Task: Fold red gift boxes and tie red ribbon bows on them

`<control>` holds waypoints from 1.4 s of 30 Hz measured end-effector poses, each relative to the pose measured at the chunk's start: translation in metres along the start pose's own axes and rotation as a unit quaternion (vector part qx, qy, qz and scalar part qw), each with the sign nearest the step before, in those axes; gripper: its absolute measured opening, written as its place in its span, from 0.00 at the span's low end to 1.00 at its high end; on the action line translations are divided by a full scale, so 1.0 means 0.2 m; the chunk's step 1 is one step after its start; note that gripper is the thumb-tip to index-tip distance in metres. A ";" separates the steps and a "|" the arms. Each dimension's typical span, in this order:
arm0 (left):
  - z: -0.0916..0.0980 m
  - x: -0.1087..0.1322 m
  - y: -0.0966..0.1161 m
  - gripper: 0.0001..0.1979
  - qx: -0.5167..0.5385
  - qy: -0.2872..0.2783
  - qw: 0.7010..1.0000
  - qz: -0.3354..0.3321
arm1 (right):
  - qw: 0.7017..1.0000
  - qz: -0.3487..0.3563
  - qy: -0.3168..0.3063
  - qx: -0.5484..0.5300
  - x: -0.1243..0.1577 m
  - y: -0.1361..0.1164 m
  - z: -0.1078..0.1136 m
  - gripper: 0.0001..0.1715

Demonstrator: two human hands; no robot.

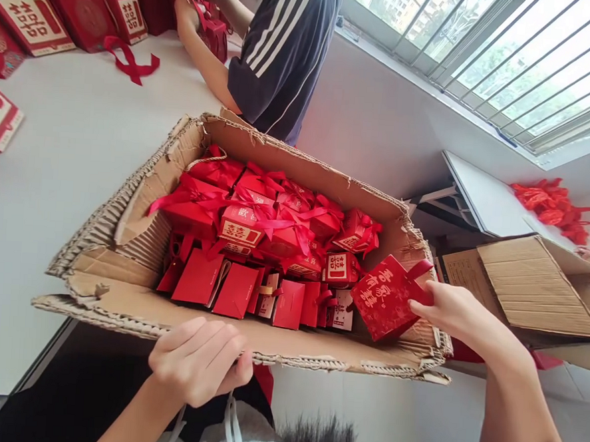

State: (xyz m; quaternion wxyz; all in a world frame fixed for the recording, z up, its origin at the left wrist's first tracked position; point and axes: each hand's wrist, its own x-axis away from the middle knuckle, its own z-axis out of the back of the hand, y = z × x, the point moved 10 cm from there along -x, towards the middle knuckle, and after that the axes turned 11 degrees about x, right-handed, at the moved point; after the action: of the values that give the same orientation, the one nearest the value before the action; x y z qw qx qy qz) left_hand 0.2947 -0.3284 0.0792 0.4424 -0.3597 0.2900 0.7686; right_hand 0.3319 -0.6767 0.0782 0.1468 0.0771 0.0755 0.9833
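Note:
My left hand (199, 360) is closed around the near edge of a cardboard box (311, 362). The box is open at the top, with frayed, cut edges, and it is filled with red candy boxes (239, 224) tied with ribbon bows. Along its near side stand several flat-topped red gift boxes (199, 278). At the right end, my right hand (427, 301) pinches the corner of a red gift box (383, 296) with gold characters and a ribbon loop. That gift box is tilted over the carton's inside; its underside is hidden.
A co-worker (285, 54) in a dark striped sleeve handles a red box at the white table (61, 200). Red boxes (34, 22) are stacked at the far left, near a loose ribbon (131, 63). Another carton (521, 281) and a red ribbon heap (553, 207) are at right.

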 end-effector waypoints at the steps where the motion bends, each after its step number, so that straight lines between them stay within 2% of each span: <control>1: 0.00 0.00 0.00 0.06 0.000 0.000 1.000 0.001 | 0.999 0.004 -0.033 0.018 0.00 -0.01 -0.03 0.20; 3: 0.00 0.00 0.00 0.07 -0.003 0.003 1.000 0.004 | 0.995 0.003 -0.083 0.051 0.01 -0.03 -0.08 0.21; 10: 0.00 0.02 -0.02 0.06 0.017 0.006 0.999 0.027 | 0.994 0.041 -0.089 0.053 0.02 -0.14 -0.11 0.18; 13: -0.02 0.01 -0.05 0.08 0.016 -0.012 0.997 0.077 | 0.994 0.044 -0.093 0.045 0.01 -0.20 -0.11 0.16; 15: -0.05 -0.02 -0.12 0.07 0.044 -0.045 0.983 0.171 | 0.997 0.061 -0.053 0.016 0.02 -0.27 -0.05 0.13; 17: -0.07 -0.04 -0.20 0.04 0.104 -0.073 0.955 0.268 | 0.992 0.116 0.011 -0.040 0.06 -0.39 0.05 0.09; 20: -0.07 -0.13 -0.25 0.27 0.211 -0.070 0.916 0.333 | 0.960 0.220 0.109 -0.133 0.15 -0.58 0.23 0.05; 22: -0.03 -0.21 -0.28 0.35 0.261 -0.044 0.905 0.334 | 0.930 0.267 0.164 -0.194 0.19 -0.70 0.34 0.04; 23: 0.01 -0.25 -0.30 0.34 0.281 -0.025 0.901 0.331 | 0.912 0.285 0.187 -0.229 0.21 -0.75 0.39 0.04; 25: 0.08 -0.31 -0.36 0.25 0.320 0.015 0.888 0.329 | 0.871 0.321 0.202 -0.311 0.22 -0.87 0.48 0.03; 28: 0.19 -0.34 -0.48 0.12 0.358 0.068 0.850 0.381 | 0.809 0.363 0.154 -0.435 0.19 -1.06 0.56 0.03; 31: 0.28 -0.34 -0.59 0.11 0.373 0.100 0.815 0.432 | 0.764 0.367 0.106 -0.520 0.13 -1.20 0.61 0.08; 34: 0.35 -0.32 -0.66 0.12 0.390 0.142 0.792 0.448 | 0.736 0.360 0.081 -0.568 0.09 -1.27 0.64 0.14; 36: 0.39 -0.28 -0.70 0.13 0.384 0.195 0.776 0.461 | 0.715 0.365 0.083 -0.591 0.09 -1.25 0.64 0.23; 38: 0.41 -0.22 -0.71 0.13 0.373 0.261 0.751 0.477 | 0.703 0.367 0.073 -0.605 0.10 -1.22 0.58 0.34; 40: 0.39 -0.17 -0.70 0.14 0.368 0.317 0.722 0.492 | 0.705 0.358 0.029 -0.612 0.11 -1.18 0.46 0.42; 42: 0.33 -0.15 -0.65 0.14 0.362 0.337 0.709 0.503 | 0.711 0.339 -0.018 -0.616 0.14 -1.13 0.32 0.45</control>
State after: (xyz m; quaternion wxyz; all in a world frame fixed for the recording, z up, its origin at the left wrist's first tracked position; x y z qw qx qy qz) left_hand 0.4010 -0.2355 0.1240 -0.0408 -0.2082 0.8138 0.5410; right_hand 0.3800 -0.4468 0.1061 -0.1804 0.0081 -0.5810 0.7936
